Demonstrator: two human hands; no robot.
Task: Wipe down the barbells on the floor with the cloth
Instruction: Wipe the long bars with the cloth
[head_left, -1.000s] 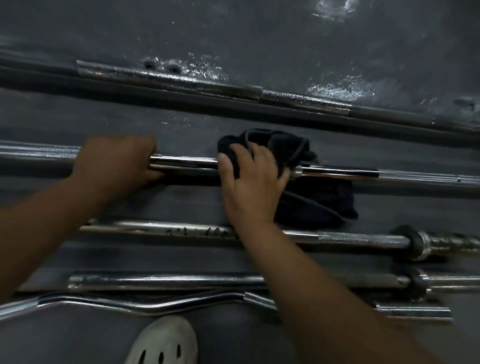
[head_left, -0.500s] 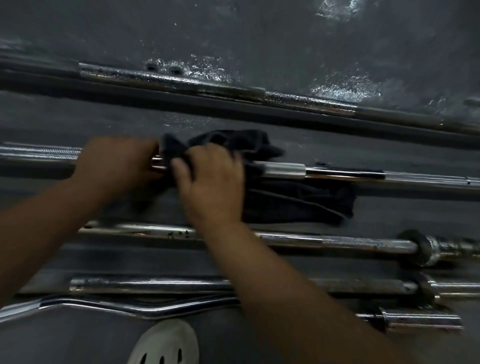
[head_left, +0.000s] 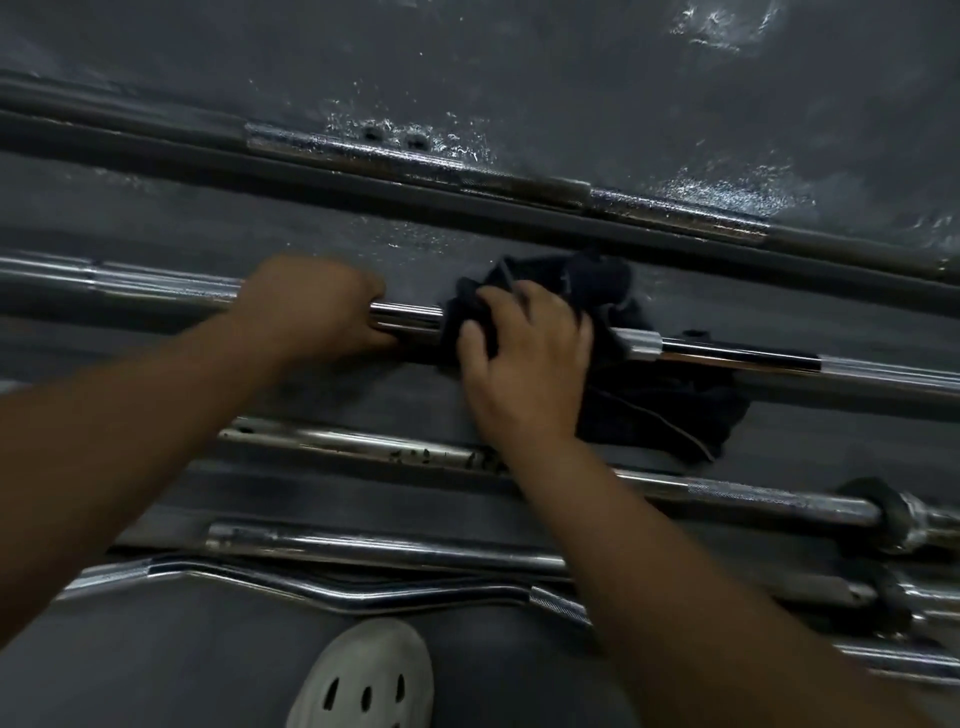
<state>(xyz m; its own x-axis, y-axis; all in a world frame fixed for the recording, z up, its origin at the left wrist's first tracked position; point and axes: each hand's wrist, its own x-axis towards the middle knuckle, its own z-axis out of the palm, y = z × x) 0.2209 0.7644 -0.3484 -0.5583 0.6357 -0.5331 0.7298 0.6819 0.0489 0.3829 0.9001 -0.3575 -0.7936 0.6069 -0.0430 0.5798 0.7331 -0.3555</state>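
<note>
Dark grey rubber floor, with glossy patches toward the upper right of the frame. Five bars lie across it, roughly parallel, running left to right.

Long chrome barbell, second from the top, crosses mid-frame.
- Left hand, centre-left: grip clenched round the shaft, fingers wrapped over the top.
- Right hand, just right of it, with a short bare stretch of chrome between the two. Its grip grasps the crumpled black cloth, fingers dug into the fabric and holding it against the same shaft.
- The cloth is bunched over the bar at frame centre. The rest trails onto the floor below and to the right of the hand.

Above this bar: dull dark bar with worn chrome patches, slanting down to the right.

Below it, partly crossed by the forearms:
- Straight chrome bar with a collar at its right end.
- Plain straight chrome bar.
- Wavy chrome curl bar, just beside the plain bar.

Pale perforated clog, bottom centre, toe pointing up the frame.
</note>
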